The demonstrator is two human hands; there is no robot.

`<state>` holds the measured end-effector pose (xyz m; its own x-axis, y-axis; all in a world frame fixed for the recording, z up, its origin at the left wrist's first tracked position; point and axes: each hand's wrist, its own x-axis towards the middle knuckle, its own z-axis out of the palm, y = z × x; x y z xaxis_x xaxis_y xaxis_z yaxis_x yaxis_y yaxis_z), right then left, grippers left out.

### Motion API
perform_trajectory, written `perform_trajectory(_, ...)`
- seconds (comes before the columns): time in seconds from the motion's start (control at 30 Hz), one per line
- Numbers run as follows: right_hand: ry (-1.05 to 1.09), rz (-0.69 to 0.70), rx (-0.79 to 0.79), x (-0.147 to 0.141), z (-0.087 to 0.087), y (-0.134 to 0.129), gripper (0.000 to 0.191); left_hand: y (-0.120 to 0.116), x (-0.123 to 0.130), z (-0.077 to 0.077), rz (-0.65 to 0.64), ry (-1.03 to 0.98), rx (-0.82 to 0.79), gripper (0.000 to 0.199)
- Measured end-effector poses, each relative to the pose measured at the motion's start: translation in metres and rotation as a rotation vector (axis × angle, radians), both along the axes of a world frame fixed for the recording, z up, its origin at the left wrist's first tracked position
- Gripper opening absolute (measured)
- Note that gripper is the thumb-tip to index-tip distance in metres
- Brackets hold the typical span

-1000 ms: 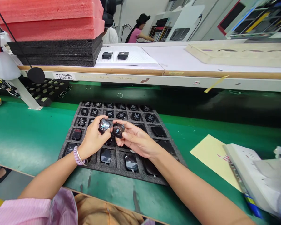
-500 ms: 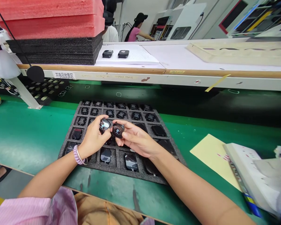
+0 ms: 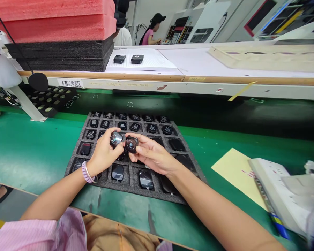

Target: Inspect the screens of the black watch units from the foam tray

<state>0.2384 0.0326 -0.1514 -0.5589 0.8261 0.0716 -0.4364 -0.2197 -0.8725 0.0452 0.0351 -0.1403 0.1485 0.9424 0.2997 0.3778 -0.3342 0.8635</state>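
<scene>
Left hand (image 3: 103, 153) clenched, pinching a square smartwatch body (image 3: 116, 138) between thumb and fingers. Right hand (image 3: 151, 153) grasps a second smartwatch body (image 3: 131, 144) the same way. Both bodies are held just beside each other, above the middle of a black foam tray (image 3: 129, 188), whose cells hold more dark units. Lilac bracelet (image 3: 87, 172) on left wrist. Right of tray: yellow sheet (image 3: 234, 176). Beyond tray, on a bench: two black units (image 3: 119, 59) on white paper (image 3: 157, 62), next to stacked red and black foam sheets (image 3: 54, 24).
</scene>
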Motion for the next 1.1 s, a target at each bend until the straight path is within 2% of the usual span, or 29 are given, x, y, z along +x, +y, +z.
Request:
perform_trajectory(0.3, -0.02, -0.064, -0.036, 0.0, 0.003, 0.001, 0.05, 0.006, -0.002, -0.002, -0.014, -0.055, -0.064, 0.041)
perform_trajectory(0.37, -0.013, -0.082, -0.083, 0.0, 0.003, 0.003, 0.052, 0.008, -0.002, 0.0, -0.02, -0.157, -0.131, 0.046)
perform_trajectory(0.5, 0.033, -0.105, -0.162, 0.002, 0.001, 0.011, 0.044, 0.009, -0.001, 0.004, -0.135, -0.434, -0.384, 0.067)
perform_trajectory(0.63, 0.021, -0.154, -0.135, 0.004, -0.001, 0.014, 0.036, 0.01, -0.002, 0.005, -0.176, -0.597, -0.498, 0.061)
perform_trajectory(0.83, -0.045, -0.229, -0.082, 0.003, 0.001, 0.01, 0.042, 0.012, -0.004, 0.005, -0.187, -0.603, -0.501, 0.046)
perform_trajectory(1.1, -0.135, -0.233, -0.005, 0.0, -0.002, 0.007, 0.041, 0.009, -0.002, 0.006, -0.235, -0.532, -0.487, 0.036)
